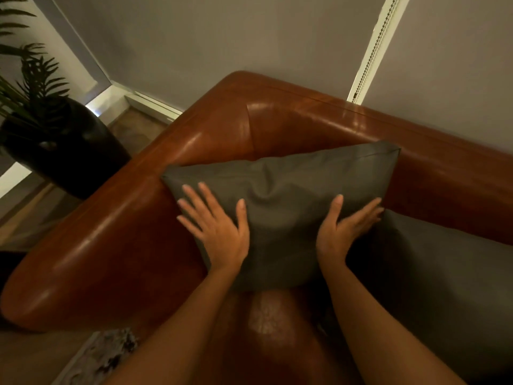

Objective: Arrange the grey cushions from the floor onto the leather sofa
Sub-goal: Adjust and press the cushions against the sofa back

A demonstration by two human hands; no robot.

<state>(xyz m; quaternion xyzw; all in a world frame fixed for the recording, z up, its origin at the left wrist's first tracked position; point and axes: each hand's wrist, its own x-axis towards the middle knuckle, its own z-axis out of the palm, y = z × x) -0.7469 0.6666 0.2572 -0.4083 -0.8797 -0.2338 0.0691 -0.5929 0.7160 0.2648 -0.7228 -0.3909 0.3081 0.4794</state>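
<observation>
A grey cushion (pixel 291 184) stands in the corner of the brown leather sofa (pixel 111 234), leaning against the backrest and left armrest. My left hand (pixel 216 229) lies flat on its front left side with fingers spread. My right hand (pixel 344 232) presses its right edge, thumb on the front and fingers along the side. A second grey cushion (pixel 449 287) lies on the seat just to the right, touching the first.
A dark vase with a leafy plant (pixel 63 145) stands on the floor beside the left armrest. The wall and a blind with a bead chain (pixel 372 54) rise behind the backrest. A patterned rug edge (pixel 102 354) lies at the lower left.
</observation>
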